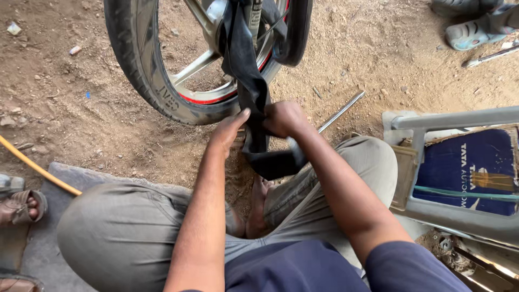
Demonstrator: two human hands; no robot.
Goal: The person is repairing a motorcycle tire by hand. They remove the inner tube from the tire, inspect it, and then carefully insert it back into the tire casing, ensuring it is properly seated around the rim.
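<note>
A black rubber inner tube (250, 75) hangs limp out of a motorcycle wheel (140, 70) with a black tyre and a silver alloy rim edged in red. The tube drops between my knees and folds near the ground. My right hand (284, 118) is closed around the tube from the right. My left hand (230, 130) presses against the tube's left side with the fingers straight and together. Both hands sit just below the tyre's lower edge.
A metal rod (341, 111) lies on the dirt to the right of my hands. A grey metal frame (454, 120) with a blue board stands at the right. A yellow hose (38, 168) crosses the left. Another person's sandalled feet show at left (21, 206) and top right (476, 30).
</note>
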